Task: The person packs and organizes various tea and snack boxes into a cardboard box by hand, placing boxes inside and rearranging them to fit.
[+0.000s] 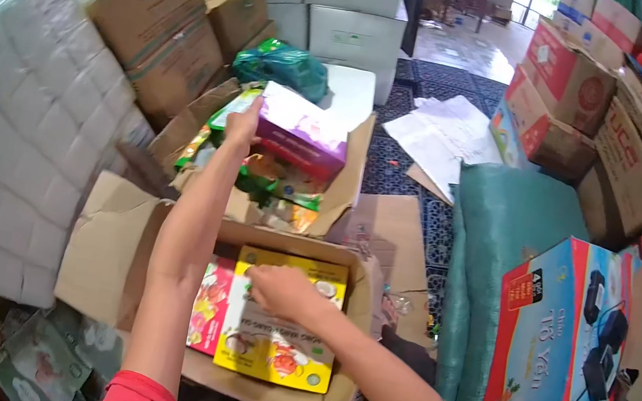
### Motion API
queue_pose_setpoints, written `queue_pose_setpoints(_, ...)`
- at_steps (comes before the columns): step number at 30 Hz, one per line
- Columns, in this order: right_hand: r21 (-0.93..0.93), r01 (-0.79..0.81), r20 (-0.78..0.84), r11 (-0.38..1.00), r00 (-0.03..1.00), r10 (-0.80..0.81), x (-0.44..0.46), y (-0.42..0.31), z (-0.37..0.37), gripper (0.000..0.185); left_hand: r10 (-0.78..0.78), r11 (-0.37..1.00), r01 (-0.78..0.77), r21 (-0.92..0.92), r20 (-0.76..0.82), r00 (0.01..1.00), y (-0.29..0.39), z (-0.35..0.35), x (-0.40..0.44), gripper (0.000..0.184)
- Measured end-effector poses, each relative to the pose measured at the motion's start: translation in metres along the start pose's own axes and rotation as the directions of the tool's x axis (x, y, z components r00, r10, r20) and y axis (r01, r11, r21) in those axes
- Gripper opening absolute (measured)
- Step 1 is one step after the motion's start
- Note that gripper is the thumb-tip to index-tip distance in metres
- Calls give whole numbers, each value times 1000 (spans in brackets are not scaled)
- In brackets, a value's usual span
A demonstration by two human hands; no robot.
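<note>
My left hand (242,125) reaches forward to the left end of a purple box (303,133) with a shiny white top, its fingers closed against that edge. The purple box sits tilted in the farther open carton (351,176), above green and orange packets (297,215). My right hand (279,289) is closed, knuckles up, over a yellow box (281,327) printed with coconuts; whatever its fingers hold is hidden. The yellow box lies in the nearer open carton (261,396), beside a red-pink box (210,301) partly covered by my left forearm.
Stacked white cartons (346,33) stand behind, with brown cartons (158,26) and a white quilted pack (14,138) at left. A green bundle (521,210) and a blue-red carton (539,351) with black adapters (600,370) are at right. White paper sheets (444,136) lie on the patterned floor.
</note>
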State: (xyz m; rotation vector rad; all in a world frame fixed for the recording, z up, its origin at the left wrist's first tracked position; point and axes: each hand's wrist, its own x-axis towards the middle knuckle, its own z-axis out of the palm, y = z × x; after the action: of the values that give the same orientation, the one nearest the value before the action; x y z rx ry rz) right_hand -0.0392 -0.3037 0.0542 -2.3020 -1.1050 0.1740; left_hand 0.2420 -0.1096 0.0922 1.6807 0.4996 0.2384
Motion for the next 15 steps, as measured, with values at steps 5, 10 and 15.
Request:
queue_pose_setpoints(5,13,0,8,1000,1000,0,-3,10,-1,24,139,986,-124,110,-136,981,0,-10,-7,60)
queue_pose_setpoints(10,163,-175,-440,971,868,230,1,-13,-34,45,344,916,-372,-153,-180,922,19,-73,-127,29)
queue_pose_setpoints(15,164,-59,-896,985,409,173,21,-9,-48,67,336,821,-421,-386,-270,902,-8,-176,-210,27)
